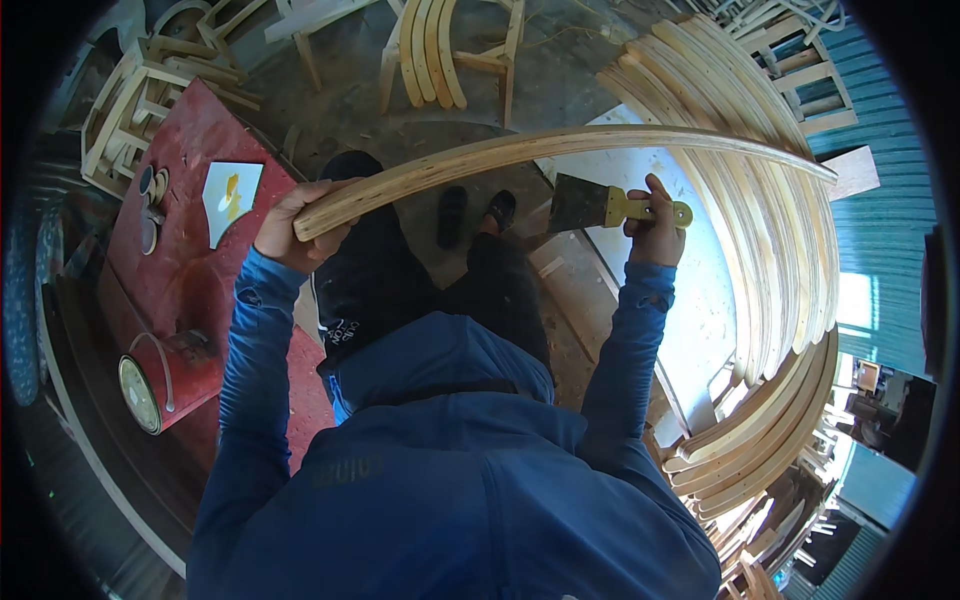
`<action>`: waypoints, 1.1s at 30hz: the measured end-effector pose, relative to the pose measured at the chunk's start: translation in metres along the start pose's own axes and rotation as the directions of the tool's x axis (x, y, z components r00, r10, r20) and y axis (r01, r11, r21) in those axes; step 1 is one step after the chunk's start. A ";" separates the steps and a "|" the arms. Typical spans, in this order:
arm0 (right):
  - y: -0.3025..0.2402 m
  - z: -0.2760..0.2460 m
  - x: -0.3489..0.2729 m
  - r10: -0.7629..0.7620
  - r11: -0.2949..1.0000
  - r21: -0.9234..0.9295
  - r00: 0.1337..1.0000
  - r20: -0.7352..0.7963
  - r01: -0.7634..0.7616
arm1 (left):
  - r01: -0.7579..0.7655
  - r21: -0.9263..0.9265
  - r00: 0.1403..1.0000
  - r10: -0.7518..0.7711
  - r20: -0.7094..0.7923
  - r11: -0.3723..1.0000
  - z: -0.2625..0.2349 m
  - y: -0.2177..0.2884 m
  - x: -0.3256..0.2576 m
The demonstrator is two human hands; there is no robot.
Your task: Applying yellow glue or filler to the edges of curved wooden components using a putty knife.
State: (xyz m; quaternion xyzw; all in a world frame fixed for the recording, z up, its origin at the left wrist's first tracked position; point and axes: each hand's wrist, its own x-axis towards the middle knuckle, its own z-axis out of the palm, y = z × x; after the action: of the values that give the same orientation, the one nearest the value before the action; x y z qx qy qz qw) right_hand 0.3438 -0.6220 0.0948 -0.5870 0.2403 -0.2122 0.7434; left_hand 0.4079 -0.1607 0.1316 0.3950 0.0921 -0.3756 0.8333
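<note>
My left hand (pixel 298 222) is closed around the near end of a long, curved wooden slat (pixel 520 150). The slat arches away to the right, across to the stack of similar slats (pixel 760 200). In my right hand (pixel 655 226) is a putty knife (pixel 582 204) with a wide dark blade and a yellowish handle. Its blade points left, below the slat and apart from it in this view. On the red tabletop (pixel 190 285) to my left lies a white plate-like piece (pixel 222 218) with a yellow smear on it.
Several round lids or discs (pixel 150 235) lie on the red tabletop, with a red paint can (pixel 172 385) nearer me. A pale board (pixel 690 290) sits beside the stacked slats on the right. Wooden chair frames (pixel 135 105) stand at the far left, and more curved slats (pixel 428 55) ahead.
</note>
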 end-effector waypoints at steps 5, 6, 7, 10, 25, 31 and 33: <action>0.001 0.020 0.011 0.011 0.999 0.039 1.000 0.021 -0.011 | -0.011 0.023 1.000 0.012 -0.018 1.000 0.003 -0.002 -0.001; 0.000 0.024 0.011 0.022 0.999 0.045 1.000 0.016 -0.022 | -0.013 0.023 1.000 0.013 -0.020 1.000 0.001 -0.003 -0.001; 0.000 0.027 0.011 0.033 0.998 0.051 0.999 0.011 -0.033 | -0.030 0.037 1.000 0.030 0.008 0.999 -0.001 -0.004 -0.001; 0.001 0.030 0.013 0.031 0.999 0.032 0.999 0.033 -0.032 | -0.048 0.064 0.999 0.048 0.010 0.997 0.000 -0.005 -0.002; 0.000 0.042 0.011 0.042 0.999 0.010 0.999 0.034 -0.042 | -0.038 0.572 0.999 0.028 0.025 0.819 0.004 -0.008 -0.011; 0.004 0.039 0.011 0.059 0.998 -0.036 0.998 0.016 -0.058 | 0.059 0.905 0.996 0.032 -0.080 0.422 0.025 -0.014 0.001; 0.003 0.040 0.010 0.052 0.998 -0.045 0.998 0.019 -0.051 | 0.096 0.935 0.991 0.057 -0.123 0.340 0.028 -0.018 0.002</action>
State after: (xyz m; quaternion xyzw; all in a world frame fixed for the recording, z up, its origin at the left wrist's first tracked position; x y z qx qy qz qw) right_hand 0.3758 -0.5968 0.0989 -0.5992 0.2524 -0.1817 0.7377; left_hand 0.3928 -0.1896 0.1393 0.8248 -0.0802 -0.3428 0.4424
